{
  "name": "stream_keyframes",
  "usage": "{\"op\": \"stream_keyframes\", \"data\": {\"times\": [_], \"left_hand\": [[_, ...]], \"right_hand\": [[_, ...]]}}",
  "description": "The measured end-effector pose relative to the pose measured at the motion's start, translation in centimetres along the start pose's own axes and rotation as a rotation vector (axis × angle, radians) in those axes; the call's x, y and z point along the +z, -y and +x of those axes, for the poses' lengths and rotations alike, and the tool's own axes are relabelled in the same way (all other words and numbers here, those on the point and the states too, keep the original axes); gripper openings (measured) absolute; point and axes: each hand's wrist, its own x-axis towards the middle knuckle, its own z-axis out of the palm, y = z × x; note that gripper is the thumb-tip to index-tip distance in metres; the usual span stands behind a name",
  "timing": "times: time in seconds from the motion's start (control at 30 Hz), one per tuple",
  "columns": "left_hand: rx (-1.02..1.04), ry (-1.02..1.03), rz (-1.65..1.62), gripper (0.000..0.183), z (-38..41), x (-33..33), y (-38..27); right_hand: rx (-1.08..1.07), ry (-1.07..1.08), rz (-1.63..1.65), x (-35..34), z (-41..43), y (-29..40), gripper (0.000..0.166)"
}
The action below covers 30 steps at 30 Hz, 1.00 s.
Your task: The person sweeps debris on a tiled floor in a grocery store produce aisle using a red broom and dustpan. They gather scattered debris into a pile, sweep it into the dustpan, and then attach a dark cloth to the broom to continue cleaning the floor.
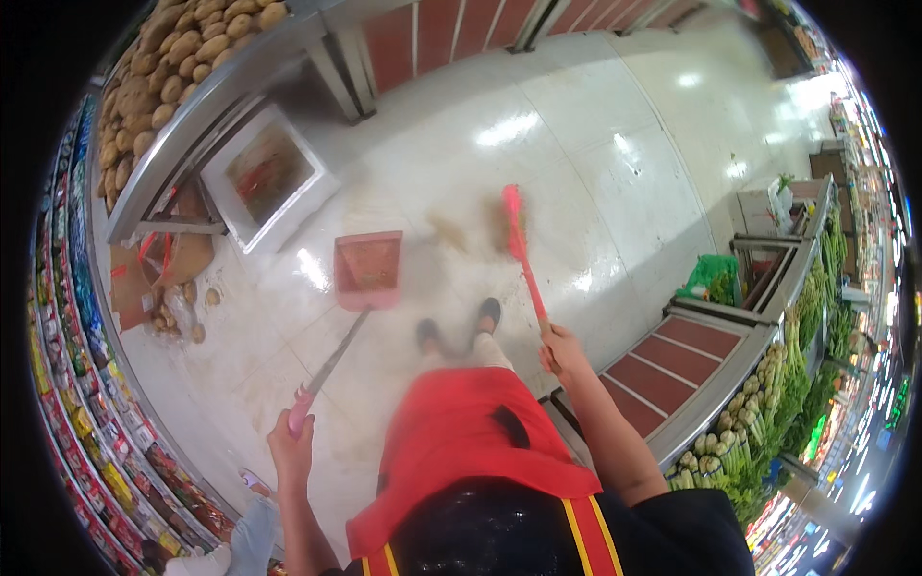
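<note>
My left hand (pixel 291 441) is closed around the pink grip of a long-handled dustpan (pixel 369 299). The pan sits low, over the tiled floor ahead of my feet, with some brownish debris inside it. In my right hand (pixel 563 353) is the handle of a broom (pixel 531 284) with a pink-red head. Its head points away from me, to the right of the dustpan, and a blur hides the bristles. Between broom and pan lies a blurred brownish patch (pixel 448 232) on the floor; what it is I cannot tell.
A white foam box (pixel 324 183) stands left, under a metal-edged stand of potatoes (pixel 184 54). Cardboard (pixel 130 288) and a plastic bag of potatoes (pixel 176 313) lie nearby. Leafy vegetables (pixel 799 374) fill the right stand. Another person (pixel 252 529) is at lower left beside packaged-goods shelves (pixel 108 432).
</note>
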Motion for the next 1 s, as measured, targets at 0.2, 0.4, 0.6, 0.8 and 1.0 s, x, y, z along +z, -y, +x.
{"op": "stream_keyframes", "data": {"times": [0.2, 0.4, 0.6, 0.8, 1.0], "left_hand": [[-0.078, -0.017, -0.007, 0.02, -0.9, -0.5, 1.1], [-0.086, -0.037, 0.102, 0.021, -2.0, -0.5, 1.3], [-0.086, -0.044, 0.11, 0.021, -2.4, 0.9, 0.6], [-0.067, -0.029, 0.115, 0.023, -1.8, 2.0, -1.5], [-0.066, -0.026, 0.077, 0.021, -1.9, 3.4, -4.7]], "right_hand": [[-0.504, -0.177, -0.795, -2.4, 11.5, 0.6, 0.012], [-0.436, -0.068, -1.042, 5.6, 18.5, 1.1, 0.038], [-0.38, 0.107, -1.483, -0.8, 10.4, -4.1, 0.063], [-0.329, 0.126, -2.067, -13.5, 9.7, 4.4, 0.069], [-0.741, -0.021, -2.38, -20.9, 13.5, 18.9, 0.06]]}}
